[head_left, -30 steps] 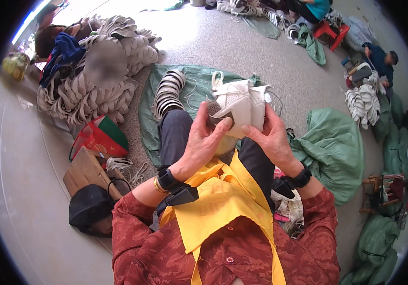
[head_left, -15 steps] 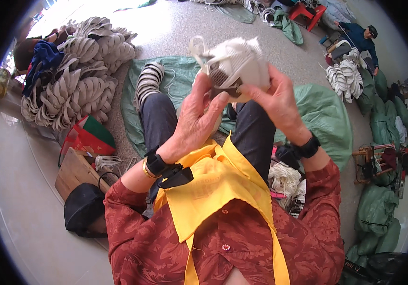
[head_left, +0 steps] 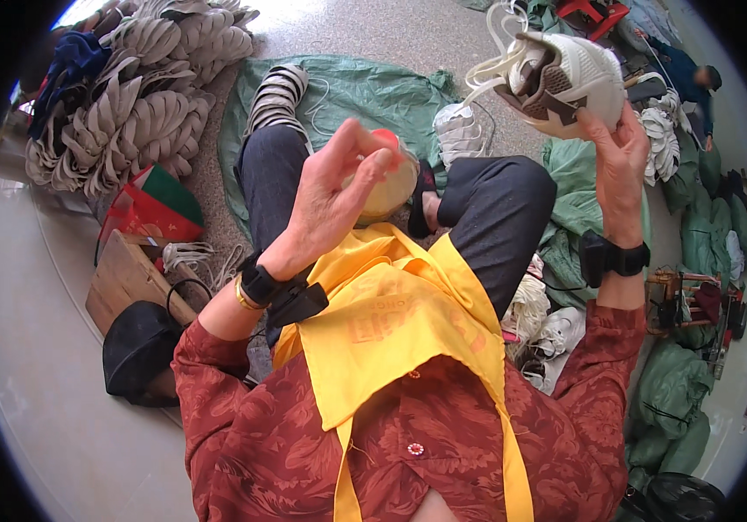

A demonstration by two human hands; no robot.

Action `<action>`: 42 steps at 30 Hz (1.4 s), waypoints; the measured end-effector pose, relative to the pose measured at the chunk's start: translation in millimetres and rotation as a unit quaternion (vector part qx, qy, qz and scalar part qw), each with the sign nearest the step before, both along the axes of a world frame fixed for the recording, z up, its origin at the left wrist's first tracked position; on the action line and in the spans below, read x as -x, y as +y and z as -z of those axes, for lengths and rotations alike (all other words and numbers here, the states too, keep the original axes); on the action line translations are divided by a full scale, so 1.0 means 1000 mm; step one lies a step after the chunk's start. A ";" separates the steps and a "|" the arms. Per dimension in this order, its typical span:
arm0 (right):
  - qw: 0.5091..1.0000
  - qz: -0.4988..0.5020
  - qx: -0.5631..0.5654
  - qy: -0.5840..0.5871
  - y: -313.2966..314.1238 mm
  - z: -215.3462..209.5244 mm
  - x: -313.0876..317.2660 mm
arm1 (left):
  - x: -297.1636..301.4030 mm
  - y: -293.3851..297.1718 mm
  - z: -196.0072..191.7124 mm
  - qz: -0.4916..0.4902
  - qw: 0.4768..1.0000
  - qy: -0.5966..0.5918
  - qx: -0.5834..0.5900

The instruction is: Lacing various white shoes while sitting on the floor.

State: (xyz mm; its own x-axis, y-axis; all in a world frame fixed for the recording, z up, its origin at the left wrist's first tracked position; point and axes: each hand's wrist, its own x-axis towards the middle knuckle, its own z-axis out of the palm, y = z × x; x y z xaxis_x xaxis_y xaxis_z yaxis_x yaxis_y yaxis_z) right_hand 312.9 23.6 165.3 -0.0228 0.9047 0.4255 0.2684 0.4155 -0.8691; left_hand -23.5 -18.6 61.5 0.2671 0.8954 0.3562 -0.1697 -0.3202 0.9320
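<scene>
Raised at the upper right, my right hand is closed on the edge of a white and brown sneaker upper. White laces dangle in loops from its far left side. My left hand hovers over my lap with its fingers curled in toward the thumb; whether something small is between them I cannot make out. Just behind it, between my legs, stands a round, yellowish tub, partly hidden by the hand, with something red at its top. Beyond my right knee, another white laced shoe upper lies on the green sheet.
A tall heap of grey-white shoe uppers stands at the far left. Nearer are a red and green bag and a wooden box. Green sacks line the right side, where a co-worker sits farther back.
The sneaker upper, held in both hands before, has moved right and away in my right hand. My left hand has let go and curled its fingers. My right knee has swung outward.
</scene>
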 end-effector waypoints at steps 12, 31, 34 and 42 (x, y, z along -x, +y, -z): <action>0.968 0.063 0.036 -0.241 0.119 0.118 -0.050 | 0.042 0.023 0.000 -0.147 0.980 0.134 0.022; 0.816 0.012 0.016 -0.577 0.314 0.378 -0.058 | 0.051 0.088 0.031 -0.210 0.880 0.421 0.064; 0.767 -0.026 0.033 -0.640 0.323 0.418 -0.064 | 0.050 0.092 0.034 -0.203 0.869 0.445 0.072; 0.656 -0.205 0.156 -0.709 0.331 0.437 -0.051 | 0.052 0.096 0.039 -0.200 0.857 0.462 0.111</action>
State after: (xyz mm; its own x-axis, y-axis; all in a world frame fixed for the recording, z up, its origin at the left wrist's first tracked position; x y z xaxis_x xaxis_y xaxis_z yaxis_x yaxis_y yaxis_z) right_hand 364.2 354.5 -272.0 -0.4636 0.7373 -0.4915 0.8208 0.5662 0.0752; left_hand -75.7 77.6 22.5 -0.0013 0.9995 -0.0330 0.7558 0.0226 0.6544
